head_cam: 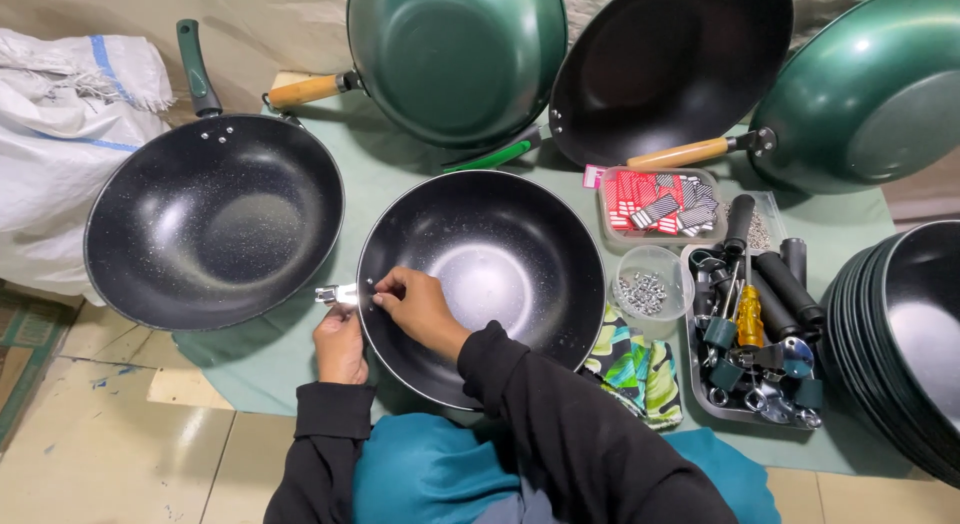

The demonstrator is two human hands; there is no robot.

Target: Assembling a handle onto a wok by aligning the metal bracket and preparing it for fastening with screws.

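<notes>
Centre wok (500, 274): we see dark speckled coating, semi-gloss, smooth. Bracket (335, 295) at its rim: bright bare metal. Green woks (455, 54): glossy enamel look; one handle (305, 90) pale wood. Cloth (390, 174) beneath: matt green fabric. Small tub (650, 281): clear plastic, holding shiny metal screws (643, 293). Tray (700, 399): dull steel. Sack (70, 104): coarse white woven plastic. Our sleeves (560, 414): matt black knit.

One view only, from the head, looking steeply down and slightly forward over own sleeves. Close: hands (385, 309) just below frame centre, at the near-left rim of the pan (490, 274) filling the middle. Beyond the hands, more pans leaning against a wall at the top edge. Right of the hands, a tray (700, 399) and stacked pans cut by the frame edge. Left of them, another pan and bare floor (120, 434). No second view for overlap.
</notes>
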